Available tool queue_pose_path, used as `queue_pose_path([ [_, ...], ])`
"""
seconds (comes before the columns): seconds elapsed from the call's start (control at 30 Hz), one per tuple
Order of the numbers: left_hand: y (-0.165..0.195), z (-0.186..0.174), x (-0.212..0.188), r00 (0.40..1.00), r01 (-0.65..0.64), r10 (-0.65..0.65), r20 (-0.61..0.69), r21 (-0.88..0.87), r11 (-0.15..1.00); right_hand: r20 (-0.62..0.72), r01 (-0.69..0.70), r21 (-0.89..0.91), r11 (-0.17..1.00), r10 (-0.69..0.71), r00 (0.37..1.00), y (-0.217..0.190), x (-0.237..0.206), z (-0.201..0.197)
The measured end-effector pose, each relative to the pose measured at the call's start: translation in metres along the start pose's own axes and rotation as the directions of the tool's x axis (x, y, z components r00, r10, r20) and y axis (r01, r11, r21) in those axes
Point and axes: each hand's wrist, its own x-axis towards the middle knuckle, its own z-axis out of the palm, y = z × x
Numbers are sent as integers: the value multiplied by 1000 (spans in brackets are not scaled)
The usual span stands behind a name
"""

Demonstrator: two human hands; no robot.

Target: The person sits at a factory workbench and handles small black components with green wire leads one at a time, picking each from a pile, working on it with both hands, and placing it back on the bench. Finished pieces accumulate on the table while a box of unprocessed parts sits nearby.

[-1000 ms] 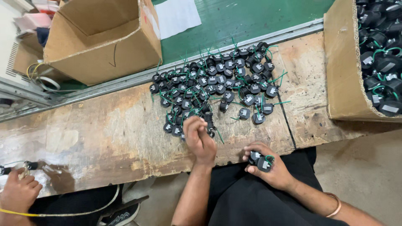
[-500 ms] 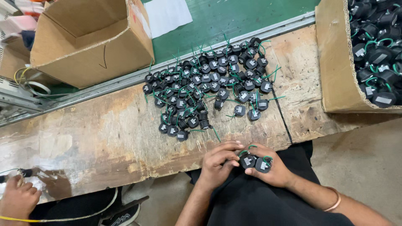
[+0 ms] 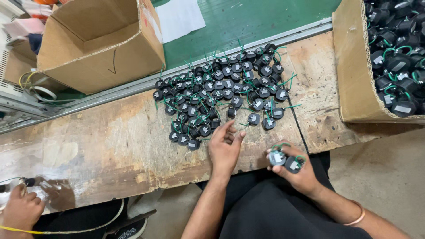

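1. An open brown cardboard box (image 3: 99,44), empty, stands far up and left of the left hand (image 3: 225,148), partly on the green belt.
2. A second brown cardboard box (image 3: 354,75), filled with black parts, stands up and right of the right hand (image 3: 294,170).
3. Small white rectangular labels (image 3: 278,157) sit on the parts in the right hand.

Small black parts (image 3: 221,95) with green wire leads and pale labels lie on the worn brown wooden counter (image 3: 102,146), which is mottled with pale patches. The cardboard boxes (image 3: 99,44) are tan. Behind them the belt (image 3: 248,20) is green, and the sheet (image 3: 179,17) on it is white.
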Motion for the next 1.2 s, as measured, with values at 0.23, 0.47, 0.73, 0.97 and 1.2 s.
queue_pose_path([
  [0.23,-7,15,18,805,-590,592,21,120,798,-62,-170,652,739,276,959,-1,9,-2],
  [0.47,-2,4,-24,764,-634,641,71,-97,767,144,-375,690,620,389,910,6,4,11],
  [0.73,-12,-5,-41,771,-596,630,93,-242,766,186,-431,664,612,423,887,19,-8,19],
  [0.97,-44,-17,-54,855,-386,442,271,-237,892,113,-314,579,752,307,945,25,-16,16],
  [1.2,-46,0,-66,966,-104,206,159,-491,865,224,-372,400,838,304,926,20,-18,11],
])
